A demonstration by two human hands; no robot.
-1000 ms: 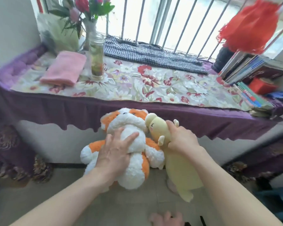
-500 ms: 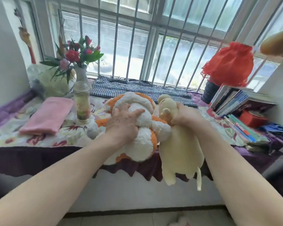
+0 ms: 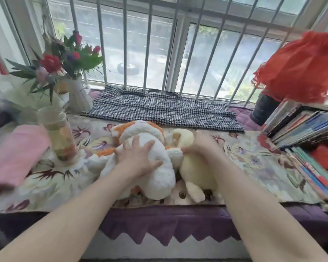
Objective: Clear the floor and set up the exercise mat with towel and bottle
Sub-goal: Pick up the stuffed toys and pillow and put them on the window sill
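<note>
An orange-and-white plush toy lies on the floral cloth of the window ledge, and my left hand presses on its white belly with fingers spread around it. Beside it on the right lies a pale yellow plush toy; my right hand grips it near the neck. A folded pink towel rests at the ledge's left end. Just right of the towel stands a clear bottle with fruit pieces in liquid. No exercise mat is in view.
A white vase of flowers stands behind the bottle. A houndstooth cloth lies along the barred window. Books are stacked at the right under a red lampshade. A purple fringe hangs off the ledge's front edge.
Both hands have lifted the two plush toys from floor level up and forward, and the toys now rest on the ledge's floral cloth.
</note>
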